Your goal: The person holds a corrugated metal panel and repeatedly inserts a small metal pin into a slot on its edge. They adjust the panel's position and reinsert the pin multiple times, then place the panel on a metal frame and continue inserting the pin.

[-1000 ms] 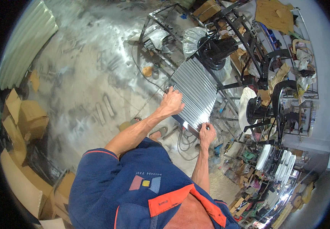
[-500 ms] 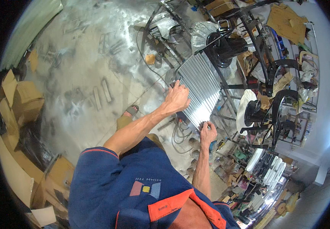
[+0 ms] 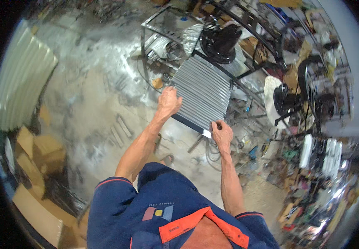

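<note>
"Head view: what are the fingers doing?"

"Both hands are grasping. The left hand (image 3: 170, 101) is curled over the left end of a ribbed silvery panel's (image 3: 202, 89) near edge; the right hand (image 3: 222, 133) seems to pinch its near right corner between thumb and forefinger."

"So where is the panel?"

"Between the two sets of fingers and stretching away beyond them, ribs slanting across it. A dark strip (image 3: 187, 123) lines the near edge, running from the left fingers toward the right ones."

"Why hold it that widely?"

"My judgement: gripping near opposite ends steadies such a broad piece against twisting, and leaves its ribbed face uncovered."

"And past the fingers?"

"Just beyond the panel's far edge is a black round base (image 3: 219, 43). Off to the right of the right fingers there's a pale disc (image 3: 273, 99), and nearer the body a coiled cable (image 3: 212, 155). Well left of the left fingers, cardboard (image 3: 48, 153) lies heaped, perhaps simply pushed aside."

"What can't you make out?"

"The left fingertips, tucked out of sight; the panel's underside; whether the panel hangs from the hands or rests on something. A small dark patch by the right thumb is unclear, and the clutter to the right is blurred."
</note>
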Demonstrator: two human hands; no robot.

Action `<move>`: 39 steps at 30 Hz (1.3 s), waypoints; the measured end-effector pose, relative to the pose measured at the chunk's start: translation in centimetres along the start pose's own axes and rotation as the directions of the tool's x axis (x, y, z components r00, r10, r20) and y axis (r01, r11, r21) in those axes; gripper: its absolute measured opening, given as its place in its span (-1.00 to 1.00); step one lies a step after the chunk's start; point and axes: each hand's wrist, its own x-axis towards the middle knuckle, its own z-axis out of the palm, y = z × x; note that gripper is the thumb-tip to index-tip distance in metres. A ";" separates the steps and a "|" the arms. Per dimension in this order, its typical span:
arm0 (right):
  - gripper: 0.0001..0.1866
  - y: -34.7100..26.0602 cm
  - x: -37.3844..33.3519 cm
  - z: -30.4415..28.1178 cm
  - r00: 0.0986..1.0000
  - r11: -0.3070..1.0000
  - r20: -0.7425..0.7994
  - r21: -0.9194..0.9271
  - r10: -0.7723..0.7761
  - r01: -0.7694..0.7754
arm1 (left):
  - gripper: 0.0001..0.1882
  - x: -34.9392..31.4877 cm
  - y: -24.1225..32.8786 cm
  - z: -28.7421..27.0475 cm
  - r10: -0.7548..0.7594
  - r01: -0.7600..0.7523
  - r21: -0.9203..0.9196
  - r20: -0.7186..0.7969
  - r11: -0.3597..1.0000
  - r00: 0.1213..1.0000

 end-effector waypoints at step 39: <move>-0.85 3.2 -0.5 3.4 0.872 0.859 -0.474 0.490 0.121 0.147 | -0.27 -0.4 5.4 0.0 -0.222 0.091 0.538 0.183 0.838 0.958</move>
